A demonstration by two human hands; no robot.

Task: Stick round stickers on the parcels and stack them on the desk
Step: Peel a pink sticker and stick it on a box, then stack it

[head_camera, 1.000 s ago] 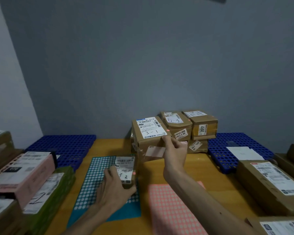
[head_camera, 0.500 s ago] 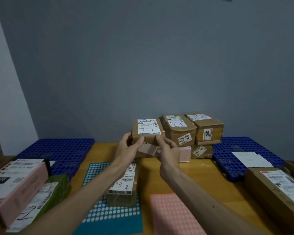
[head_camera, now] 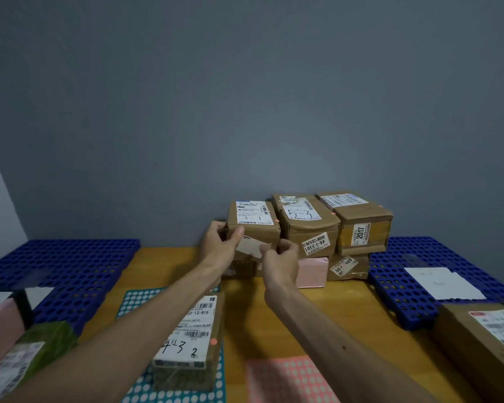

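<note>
At the back of the yellow wooden desk [head_camera: 245, 298], I hold the small brown cardboard parcel marked 3-1 [head_camera: 252, 225] on top of the pile. It may tip and slide down if I let go while it sits crooked. The loose pale flap [head_camera: 252, 248] may catch my fingers too. My left hand [head_camera: 218, 245] grips its left side, thumb on the front. My right hand [head_camera: 280, 257] curls round its lower right corner. The brown box marked 5-3 [head_camera: 306, 225] sits just beside it.

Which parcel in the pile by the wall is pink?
The bottom-row parcel under the parcel marked 5-3; the rest of the pile is brown cardboard.
</note>
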